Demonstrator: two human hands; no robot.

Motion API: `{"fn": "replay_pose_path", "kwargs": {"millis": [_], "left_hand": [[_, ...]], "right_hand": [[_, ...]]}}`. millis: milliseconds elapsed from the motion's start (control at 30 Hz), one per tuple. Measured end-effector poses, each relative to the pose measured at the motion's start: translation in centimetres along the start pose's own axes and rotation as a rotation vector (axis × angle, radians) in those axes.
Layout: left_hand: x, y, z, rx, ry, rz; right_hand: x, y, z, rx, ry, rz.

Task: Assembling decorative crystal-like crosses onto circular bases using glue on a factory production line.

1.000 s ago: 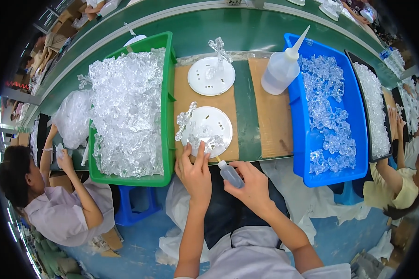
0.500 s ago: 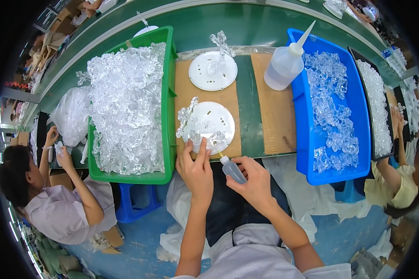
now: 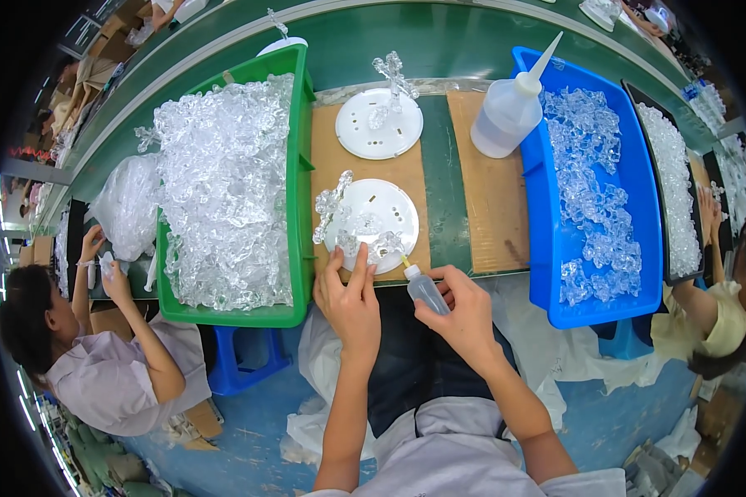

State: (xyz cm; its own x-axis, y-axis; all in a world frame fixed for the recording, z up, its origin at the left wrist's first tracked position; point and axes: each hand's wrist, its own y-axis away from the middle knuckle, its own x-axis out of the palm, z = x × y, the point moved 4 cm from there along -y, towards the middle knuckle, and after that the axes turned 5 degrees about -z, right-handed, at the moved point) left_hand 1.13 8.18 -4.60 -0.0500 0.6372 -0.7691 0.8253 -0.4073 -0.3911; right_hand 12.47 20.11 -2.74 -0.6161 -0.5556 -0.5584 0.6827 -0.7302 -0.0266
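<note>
My right hand (image 3: 464, 313) is closed around a small soft squeeze bottle (image 3: 428, 293) with a thin yellow tip. The bottle is tilted, its tip pointing up-left at the near right rim of a white round plate (image 3: 394, 207). At that plate's near edge my left hand (image 3: 350, 302) rests with stretched fingers, tips apart, touching the rim beside clear plastic pieces (image 3: 385, 246). A clear branched piece (image 3: 331, 207) stands at the plate's left side. Beyond it lies a second white plate (image 3: 356, 132), bearing an upright clear flower-like piece (image 3: 394, 76).
A green bin (image 3: 299, 190) heaped with clear pieces stands left; a blue bin (image 3: 539, 240) with more stands right. A large pointed-nozzle bottle (image 3: 504, 120) stands on cardboard (image 3: 493, 199). Co-workers sit on both sides, one (image 3: 112, 373) at left.
The squeeze bottle and my right hand have moved slightly right and away from me, lifting the tip along the plate's rim. A white plate behind the green bin has shifted right.
</note>
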Motion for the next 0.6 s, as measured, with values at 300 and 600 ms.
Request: {"fn": "replay_pose_path", "kwargs": {"millis": [300, 600], "left_hand": [[-0.1, -0.1, -0.2, 0.033, -0.021, -0.022], [1.2, 0.1, -2.5, 0.108, 0.009, -0.029]], "right_hand": [[-0.2, 0.9, 0.0, 0.059, -0.103, 0.041], [0.1, 2.2, 0.6, 0.110, -0.230, -0.035]]}}
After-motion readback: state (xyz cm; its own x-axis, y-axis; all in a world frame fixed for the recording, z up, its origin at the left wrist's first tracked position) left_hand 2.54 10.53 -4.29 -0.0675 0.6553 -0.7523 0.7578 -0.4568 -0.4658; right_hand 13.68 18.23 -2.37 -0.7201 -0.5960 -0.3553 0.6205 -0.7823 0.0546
